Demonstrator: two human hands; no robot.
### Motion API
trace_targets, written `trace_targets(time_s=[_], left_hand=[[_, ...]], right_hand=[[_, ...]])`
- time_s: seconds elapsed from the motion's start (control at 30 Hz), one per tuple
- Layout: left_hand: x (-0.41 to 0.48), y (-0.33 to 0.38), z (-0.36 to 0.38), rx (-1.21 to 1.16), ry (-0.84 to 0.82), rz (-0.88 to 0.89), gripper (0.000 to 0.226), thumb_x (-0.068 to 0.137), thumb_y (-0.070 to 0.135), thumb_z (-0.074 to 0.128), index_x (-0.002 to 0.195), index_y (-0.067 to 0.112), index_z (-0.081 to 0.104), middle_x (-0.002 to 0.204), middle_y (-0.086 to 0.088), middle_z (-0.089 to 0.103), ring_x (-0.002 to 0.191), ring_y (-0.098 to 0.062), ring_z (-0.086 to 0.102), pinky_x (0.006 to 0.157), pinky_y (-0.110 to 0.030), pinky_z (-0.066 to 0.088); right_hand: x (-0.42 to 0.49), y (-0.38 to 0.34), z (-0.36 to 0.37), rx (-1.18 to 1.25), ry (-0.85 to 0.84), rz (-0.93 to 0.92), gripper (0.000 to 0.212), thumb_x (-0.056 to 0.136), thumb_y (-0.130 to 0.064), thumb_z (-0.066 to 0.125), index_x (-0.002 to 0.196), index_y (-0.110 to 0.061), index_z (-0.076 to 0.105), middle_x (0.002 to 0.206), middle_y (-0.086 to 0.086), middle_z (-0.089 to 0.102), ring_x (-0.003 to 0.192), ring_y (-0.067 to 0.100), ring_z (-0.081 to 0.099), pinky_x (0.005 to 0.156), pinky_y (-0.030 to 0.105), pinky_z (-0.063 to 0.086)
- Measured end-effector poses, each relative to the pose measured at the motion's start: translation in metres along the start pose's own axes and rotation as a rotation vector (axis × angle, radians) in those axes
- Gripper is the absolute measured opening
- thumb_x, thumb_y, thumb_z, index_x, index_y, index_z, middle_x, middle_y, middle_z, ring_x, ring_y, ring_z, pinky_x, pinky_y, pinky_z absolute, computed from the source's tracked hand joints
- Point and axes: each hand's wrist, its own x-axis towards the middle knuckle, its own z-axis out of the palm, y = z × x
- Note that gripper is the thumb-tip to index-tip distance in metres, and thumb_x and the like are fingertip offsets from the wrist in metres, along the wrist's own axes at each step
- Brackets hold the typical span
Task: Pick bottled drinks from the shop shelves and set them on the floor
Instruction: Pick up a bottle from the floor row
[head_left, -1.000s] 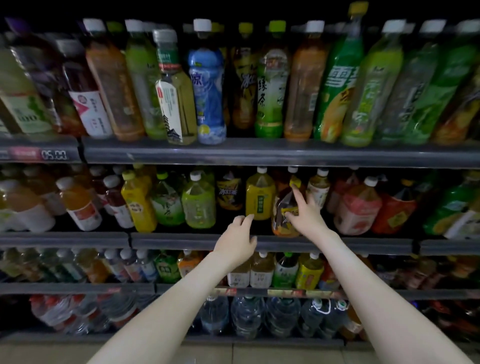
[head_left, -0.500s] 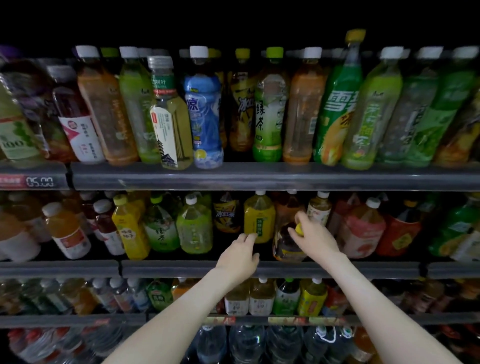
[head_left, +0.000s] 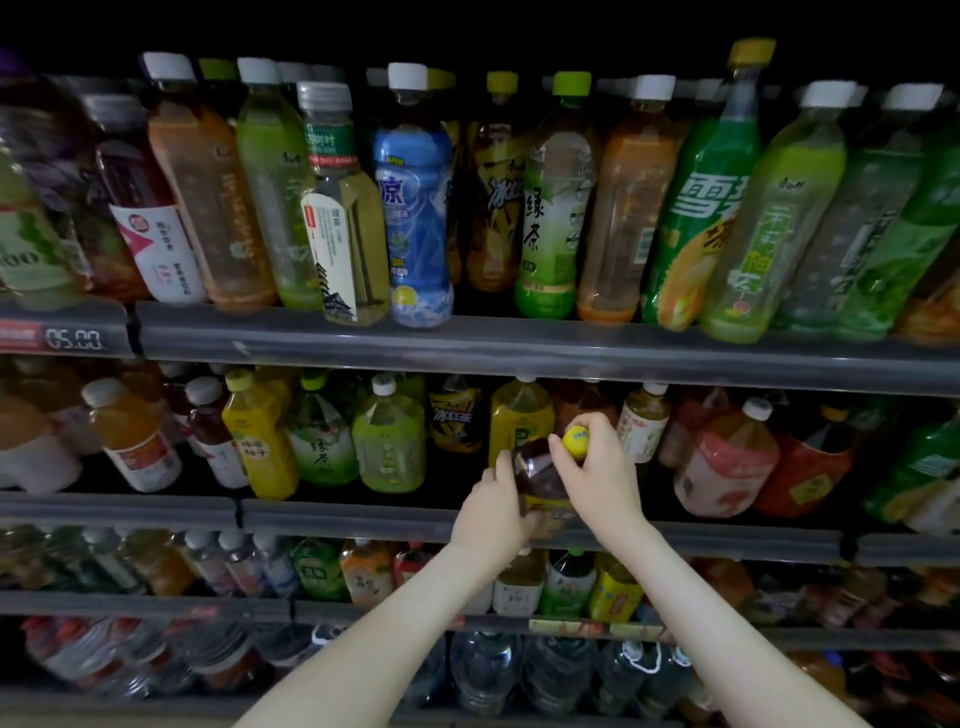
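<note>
The top of the view is dark, and nothing above the caps can be made out. At the far left the bottles are blurred and cut by the frame edge. The lowest rows there are smeared, and their labels cannot be read. The red price tag (head_left: 72, 340) on the top shelf (head_left: 519, 349) reads "05.00". To its right, a square bottle (head_left: 345, 234) carries a white label with "绿茶" and a tower drawing. The blue bottle (head_left: 415, 208) beside it shows "凉". On the middle shelf (head_left: 337, 515), a dark-labelled bottle (head_left: 457, 415) reads "冰红茶". The tall green tea bottle (head_left: 550, 218) on the top shelf reads "绿茶". Below it, the dark tea bottle (head_left: 537, 470) is at the front edge of the middle shelf. It is tilted, with its yellow cap (head_left: 576, 441) pointing up and to the right. The left grip (head_left: 493, 512) is curled round the bottle's body from the left. The right grip (head_left: 597, 478) is closed round the neck just under the cap. The two grips cover the bottle's label, so no brand can be told. The clear water bottles (head_left: 493, 670) on the bottom row are partly hidden behind both forearms. Further right, a green bottle (head_left: 696, 218) shows a large "雪", and the characters below it are hard to read. At the far right the bottles lean steeply and are cut off by the frame.
</note>
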Motion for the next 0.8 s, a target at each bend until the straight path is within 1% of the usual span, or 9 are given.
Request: trace_targets(time_s=[0.23,0.3,0.4,0.47,0.53,0.6,0.63,0.7,0.8], left_hand=[[0.020,-0.045,-0.024,0.220,0.149,-0.074,0.073,0.092,0.022,0.056,0.151,0.012,0.013,0.129,-0.010,0.054,0.107,-0.026,0.060,0.070,-0.031,0.048],[0.028,-0.060,-0.028,0.289,0.156,-0.069,0.073,0.092,0.023,0.055,0.151,0.011,0.014,0.129,-0.010,0.055,0.110,-0.025,0.058,0.078,-0.032,0.050],[0.038,-0.083,-0.028,0.449,0.149,-0.040,0.067,0.093,0.024,0.050,0.150,0.008,0.020,0.130,-0.011,0.056,0.116,-0.027,0.052,0.094,-0.033,0.041],[0.044,-0.095,-0.029,0.533,0.166,-0.037,0.067,0.093,0.035,0.052,0.148,0.009,0.027,0.132,-0.009,0.053,0.121,-0.027,0.046,0.098,-0.034,0.034],[0.045,-0.100,-0.031,0.594,0.213,-0.038,0.070,0.085,0.051,0.061,0.138,0.010,0.044,0.127,-0.008,0.056,0.119,-0.027,0.048,0.099,-0.038,0.034],[0.044,-0.104,-0.032,0.629,0.291,-0.019,0.068,0.066,0.052,0.080,0.116,0.009,0.064,0.111,-0.013,0.063,0.105,-0.032,0.058,0.091,-0.043,0.044],[0.044,-0.106,-0.031,0.623,0.329,-0.014,0.067,0.058,0.048,0.086,0.110,0.010,0.068,0.109,-0.016,0.063,0.102,-0.035,0.060,0.089,-0.046,0.047],[0.047,-0.110,-0.034,0.576,0.370,0.005,0.070,0.054,0.039,0.089,0.115,0.012,0.068,0.119,-0.023,0.060,0.110,-0.041,0.059,0.092,-0.056,0.044],[0.055,-0.119,-0.041,0.580,0.366,0.037,0.078,0.055,0.037,0.090,0.125,0.013,0.063,0.128,-0.025,0.056,0.119,-0.043,0.054,0.097,-0.063,0.038]], right_hand=[[0.018,-0.026,0.065,0.065,-0.037,0.069,0.029,0.095,-0.036,0.056,0.114,-0.016,0.048,0.109,0.002,0.055,0.098,0.022,0.058,0.076,0.028,0.041],[0.023,-0.027,0.084,0.089,-0.052,0.096,0.032,0.094,-0.037,0.057,0.116,-0.014,0.049,0.111,0.004,0.057,0.101,0.024,0.057,0.080,0.030,0.045],[0.028,-0.029,0.109,0.111,-0.036,0.088,0.028,0.093,-0.033,0.061,0.109,-0.013,0.052,0.105,0.005,0.057,0.098,0.024,0.058,0.078,0.031,0.047],[0.033,-0.030,0.123,0.094,-0.002,0.039,0.027,0.091,-0.031,0.064,0.107,-0.011,0.054,0.103,0.006,0.057,0.093,0.025,0.058,0.073,0.028,0.044],[0.041,-0.031,0.131,0.050,0.001,-0.025,0.031,0.090,-0.032,0.066,0.109,-0.009,0.056,0.104,0.008,0.057,0.093,0.026,0.057,0.070,0.026,0.041],[0.050,-0.030,0.139,-0.050,-0.032,-0.051,0.043,0.088,-0.039,0.066,0.118,-0.010,0.053,0.112,0.012,0.053,0.101,0.029,0.052,0.075,0.031,0.042],[0.054,-0.027,0.142,-0.128,-0.055,-0.041,0.052,0.086,-0.044,0.067,0.124,-0.013,0.050,0.118,0.013,0.049,0.107,0.031,0.048,0.082,0.035,0.042],[0.058,-0.021,0.149,-0.213,-0.117,0.033,0.071,0.079,-0.051,0.070,0.134,-0.018,0.041,0.131,0.013,0.040,0.120,0.033,0.037,0.097,0.040,0.035],[0.052,-0.014,0.159,-0.082,-0.206,0.110,0.090,0.075,-0.043,0.077,0.146,-0.021,0.026,0.142,0.010,0.031,0.128,0.030,0.027,0.104,0.042,0.032]])
